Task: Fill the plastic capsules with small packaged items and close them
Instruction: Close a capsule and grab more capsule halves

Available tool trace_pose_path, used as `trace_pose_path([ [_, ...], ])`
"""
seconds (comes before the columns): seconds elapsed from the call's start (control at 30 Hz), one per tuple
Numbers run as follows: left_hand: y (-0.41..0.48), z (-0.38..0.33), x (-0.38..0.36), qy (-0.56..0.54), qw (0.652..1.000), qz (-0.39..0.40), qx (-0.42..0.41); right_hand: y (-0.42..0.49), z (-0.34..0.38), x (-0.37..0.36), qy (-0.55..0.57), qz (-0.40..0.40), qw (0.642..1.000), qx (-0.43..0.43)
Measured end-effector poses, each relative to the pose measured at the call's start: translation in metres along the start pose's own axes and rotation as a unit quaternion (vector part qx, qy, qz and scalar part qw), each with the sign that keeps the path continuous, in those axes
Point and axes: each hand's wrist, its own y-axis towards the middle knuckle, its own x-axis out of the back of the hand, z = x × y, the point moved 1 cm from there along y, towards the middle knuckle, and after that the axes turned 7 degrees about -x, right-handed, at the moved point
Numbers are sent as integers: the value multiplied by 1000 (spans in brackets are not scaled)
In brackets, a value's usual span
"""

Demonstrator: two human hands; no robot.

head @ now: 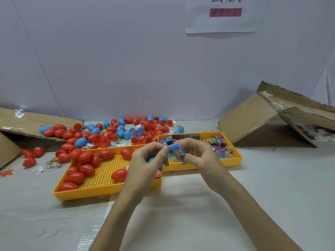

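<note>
While the small blue packet point(177, 150) sits pinched by the fingertips of the right hand point(197, 155), the left hand point(143, 160) curls round a blue capsule shell point(152, 160), mostly hidden, just beside it. I judge the packet should go in end-first and fully past the rim, so the shell closes cleanly. Below, the perforated tray point(101, 193) holds closed red capsules point(85, 158); the packet tray point(236, 157) lies alongside.

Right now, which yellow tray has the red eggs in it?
The left yellow tray, the one with the bumpy dotted floor, holds the closed red eggs. The right yellow tray holds little colourful packets instead.
</note>
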Motion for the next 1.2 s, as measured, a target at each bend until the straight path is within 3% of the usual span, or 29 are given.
trace_pose_path([
  [0.13, 0, -1, -1, 58, 997, -35, -41, 0, 1, 1, 28, 55, 998, -31],
  [0.23, -2, 0, -2, 140, 984, -52, -98, 1, 2, -3, 76, 15, 995, -68],
  [0.37, -4, 1, -3, 235, 954, -40, -180, 1, -2, -5, 48, -5, 997, -62],
  [0.67, -5, -2, -5, 164, 973, -70, -147, -1, 1, -3, 71, 31, 996, -41],
  [0.97, -5, -3, -1, 244, 941, -132, -193, 0, 0, -6, 45, 8, 998, -37],
  [1.2, -3, 3, -3, 207, 965, -129, -98, 2, -3, -5, 60, -40, 997, 38],
])
